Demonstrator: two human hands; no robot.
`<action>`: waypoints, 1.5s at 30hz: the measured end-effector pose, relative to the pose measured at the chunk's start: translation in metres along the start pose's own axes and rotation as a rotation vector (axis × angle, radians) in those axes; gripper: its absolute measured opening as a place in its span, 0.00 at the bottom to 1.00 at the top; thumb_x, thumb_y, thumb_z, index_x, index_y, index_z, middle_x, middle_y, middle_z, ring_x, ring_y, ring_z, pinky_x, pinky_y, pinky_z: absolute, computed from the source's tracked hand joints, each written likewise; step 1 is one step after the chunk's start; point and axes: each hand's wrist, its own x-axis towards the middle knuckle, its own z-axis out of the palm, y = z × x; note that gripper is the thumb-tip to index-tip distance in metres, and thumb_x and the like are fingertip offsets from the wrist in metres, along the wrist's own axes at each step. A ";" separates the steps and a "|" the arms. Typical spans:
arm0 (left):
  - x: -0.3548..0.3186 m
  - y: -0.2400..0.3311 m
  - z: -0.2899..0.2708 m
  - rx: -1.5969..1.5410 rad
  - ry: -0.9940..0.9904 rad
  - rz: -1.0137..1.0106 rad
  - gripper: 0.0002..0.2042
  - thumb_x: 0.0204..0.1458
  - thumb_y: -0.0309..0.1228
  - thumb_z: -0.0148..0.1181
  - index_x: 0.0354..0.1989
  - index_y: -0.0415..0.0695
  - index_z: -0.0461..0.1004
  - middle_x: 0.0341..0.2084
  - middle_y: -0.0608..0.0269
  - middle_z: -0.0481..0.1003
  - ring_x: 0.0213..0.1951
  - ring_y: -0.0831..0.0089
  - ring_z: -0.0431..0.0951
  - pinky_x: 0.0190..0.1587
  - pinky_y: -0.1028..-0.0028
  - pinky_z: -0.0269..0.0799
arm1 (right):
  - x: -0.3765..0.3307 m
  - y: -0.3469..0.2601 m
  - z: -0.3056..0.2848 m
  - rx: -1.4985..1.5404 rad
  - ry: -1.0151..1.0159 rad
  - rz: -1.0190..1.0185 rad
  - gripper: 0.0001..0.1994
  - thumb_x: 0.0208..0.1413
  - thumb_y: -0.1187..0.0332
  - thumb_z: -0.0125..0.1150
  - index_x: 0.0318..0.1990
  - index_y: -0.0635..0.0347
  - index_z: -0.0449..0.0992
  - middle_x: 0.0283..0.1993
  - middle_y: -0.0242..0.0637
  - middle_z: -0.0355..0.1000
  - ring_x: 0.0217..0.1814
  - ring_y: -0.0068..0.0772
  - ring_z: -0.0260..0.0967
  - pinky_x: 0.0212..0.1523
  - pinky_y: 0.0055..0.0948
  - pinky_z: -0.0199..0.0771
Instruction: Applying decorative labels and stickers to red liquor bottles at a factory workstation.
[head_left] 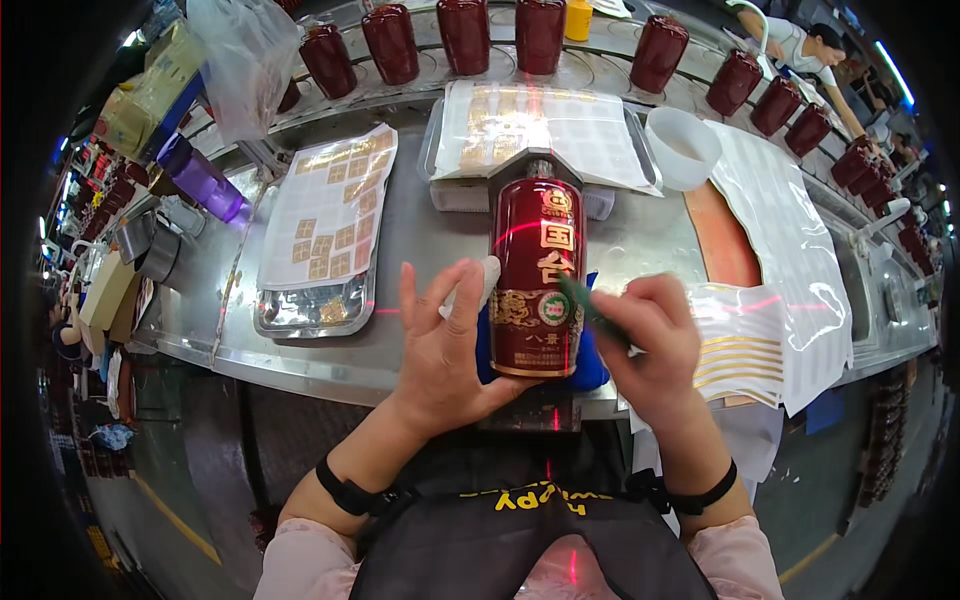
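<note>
A dark red glass bottle (pixel 515 235) with gold lettering and a small round green-and-white label lies tilted back on a blue cloth (pixel 592 365), its neck away from me. My left hand (pixel 435 350) steadies the bottle from the left. Its thumb is under the base, a white-covered fingertip touches the side, and the other fingers are spread. In my right hand (pixel 650 340) is a flat dark green tool (pixel 600 315), perhaps a scraper, its tip against the bottle's right side by the lettering. My fingers partly hide the tool.
Gold decal sheets lie on a metal tray (pixel 350 322) at left and a white tray (pixel 602 203) behind the bottle. A white tub (pixel 683 148) and gold-striped sheets (pixel 740 345) are at right. Red bottles (pixel 465 35) line the conveyor; a co-worker (pixel 800 50) reaches there.
</note>
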 end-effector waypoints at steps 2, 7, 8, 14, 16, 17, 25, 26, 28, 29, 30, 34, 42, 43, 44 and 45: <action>0.002 0.001 0.003 -0.010 -0.008 -0.007 0.53 0.38 0.51 0.70 0.67 0.31 0.49 0.60 0.47 0.63 0.62 0.51 0.59 0.67 0.41 0.34 | 0.001 -0.002 -0.001 0.173 -0.153 -0.196 0.21 0.33 0.78 0.70 0.42 0.57 0.77 0.36 0.37 0.68 0.39 0.42 0.67 0.38 0.36 0.67; 0.004 0.001 0.003 -0.043 -0.101 -0.109 0.53 0.36 0.53 0.70 0.66 0.31 0.51 0.57 0.51 0.66 0.62 0.52 0.59 0.67 0.42 0.34 | 0.003 -0.011 -0.001 0.253 -0.226 -0.174 0.22 0.33 0.78 0.70 0.42 0.57 0.77 0.36 0.37 0.69 0.39 0.42 0.66 0.39 0.37 0.65; 0.004 0.000 0.001 -0.036 -0.099 -0.117 0.53 0.36 0.53 0.70 0.66 0.31 0.51 0.57 0.51 0.66 0.62 0.52 0.59 0.67 0.42 0.34 | 0.004 -0.013 -0.002 0.284 -0.271 -0.215 0.21 0.33 0.78 0.70 0.42 0.57 0.77 0.36 0.37 0.69 0.39 0.41 0.66 0.39 0.37 0.66; 0.004 0.000 -0.001 -0.003 0.003 -0.048 0.53 0.36 0.55 0.70 0.65 0.30 0.54 0.52 0.51 0.70 0.61 0.52 0.60 0.66 0.43 0.35 | 0.007 -0.013 0.003 0.068 -0.073 -0.068 0.18 0.38 0.82 0.69 0.40 0.61 0.78 0.34 0.40 0.70 0.32 0.38 0.69 0.30 0.31 0.70; 0.005 0.002 0.003 -0.084 -0.082 -0.161 0.54 0.36 0.57 0.70 0.64 0.30 0.54 0.47 0.50 0.73 0.61 0.51 0.61 0.66 0.42 0.35 | 0.005 -0.014 0.003 0.246 -0.255 -0.193 0.18 0.38 0.82 0.68 0.40 0.61 0.76 0.34 0.41 0.69 0.34 0.40 0.69 0.33 0.34 0.70; 0.005 0.002 0.003 -0.090 -0.088 -0.160 0.54 0.36 0.57 0.70 0.64 0.30 0.54 0.47 0.50 0.73 0.61 0.51 0.61 0.66 0.42 0.35 | 0.005 -0.014 0.003 0.346 -0.336 -0.243 0.20 0.35 0.80 0.69 0.41 0.60 0.77 0.35 0.41 0.69 0.36 0.43 0.69 0.34 0.37 0.69; 0.001 0.003 0.003 -0.052 -0.079 -0.123 0.53 0.36 0.54 0.71 0.65 0.31 0.53 0.54 0.50 0.70 0.61 0.50 0.62 0.68 0.47 0.30 | 0.000 -0.018 0.001 0.167 -0.040 0.019 0.19 0.37 0.79 0.69 0.42 0.59 0.77 0.34 0.39 0.69 0.36 0.41 0.67 0.36 0.36 0.68; 0.001 0.003 0.005 -0.049 -0.070 -0.115 0.53 0.36 0.54 0.71 0.65 0.31 0.53 0.54 0.50 0.70 0.61 0.50 0.62 0.68 0.47 0.30 | 0.001 -0.018 0.001 0.067 0.025 0.148 0.17 0.38 0.78 0.70 0.40 0.59 0.77 0.34 0.39 0.69 0.35 0.40 0.67 0.36 0.36 0.68; 0.001 0.004 0.007 -0.087 -0.127 -0.195 0.53 0.37 0.55 0.71 0.65 0.31 0.53 0.54 0.50 0.70 0.61 0.49 0.61 0.68 0.47 0.30 | 0.002 -0.020 -0.001 0.182 -0.132 -0.032 0.17 0.38 0.78 0.70 0.40 0.59 0.77 0.35 0.39 0.69 0.35 0.40 0.67 0.35 0.36 0.68; 0.001 0.003 0.007 -0.088 -0.128 -0.199 0.53 0.37 0.55 0.71 0.65 0.31 0.53 0.54 0.50 0.70 0.61 0.49 0.61 0.68 0.47 0.30 | 0.002 -0.020 -0.001 0.307 -0.298 -0.193 0.17 0.39 0.78 0.70 0.40 0.59 0.78 0.35 0.39 0.69 0.36 0.39 0.67 0.35 0.35 0.69; 0.001 0.003 0.006 -0.040 -0.094 -0.134 0.53 0.37 0.56 0.70 0.65 0.30 0.53 0.50 0.49 0.70 0.61 0.50 0.60 0.67 0.44 0.33 | 0.002 -0.021 0.000 0.331 -0.280 -0.202 0.18 0.38 0.78 0.69 0.41 0.59 0.77 0.35 0.40 0.69 0.36 0.41 0.67 0.35 0.35 0.68; 0.002 0.004 0.003 0.050 -0.029 -0.058 0.54 0.36 0.58 0.69 0.65 0.30 0.53 0.49 0.47 0.70 0.61 0.50 0.59 0.65 0.39 0.36 | 0.002 -0.019 0.004 -0.047 -0.060 -0.169 0.20 0.37 0.81 0.68 0.43 0.59 0.78 0.32 0.38 0.67 0.32 0.38 0.68 0.31 0.30 0.69; 0.002 0.003 0.002 -0.132 -0.070 -0.082 0.52 0.41 0.55 0.67 0.66 0.31 0.50 0.53 0.43 0.66 0.61 0.48 0.59 0.66 0.44 0.39 | -0.003 -0.018 -0.003 0.196 -0.207 -0.124 0.19 0.39 0.78 0.68 0.43 0.61 0.76 0.34 0.39 0.71 0.35 0.36 0.69 0.33 0.29 0.69; 0.002 0.001 0.000 -0.219 -0.131 -0.085 0.51 0.43 0.54 0.66 0.66 0.30 0.49 0.55 0.41 0.64 0.61 0.48 0.59 0.66 0.47 0.41 | -0.004 -0.018 -0.004 0.313 -0.237 -0.085 0.15 0.44 0.77 0.68 0.42 0.62 0.75 0.33 0.37 0.72 0.33 0.31 0.70 0.32 0.26 0.69; 0.004 0.001 0.000 -0.213 -0.143 -0.076 0.51 0.43 0.54 0.66 0.66 0.30 0.49 0.55 0.41 0.64 0.61 0.48 0.59 0.66 0.47 0.41 | -0.004 -0.017 -0.003 0.398 -0.118 0.208 0.11 0.49 0.75 0.65 0.41 0.64 0.74 0.32 0.34 0.72 0.33 0.26 0.69 0.32 0.23 0.69; 0.005 0.001 0.001 -0.496 -0.114 -0.222 0.49 0.47 0.53 0.64 0.67 0.29 0.47 0.57 0.40 0.63 0.61 0.47 0.59 0.66 0.50 0.44 | -0.005 -0.016 -0.002 0.502 0.025 0.503 0.08 0.54 0.73 0.62 0.40 0.65 0.73 0.31 0.31 0.73 0.32 0.20 0.68 0.32 0.20 0.68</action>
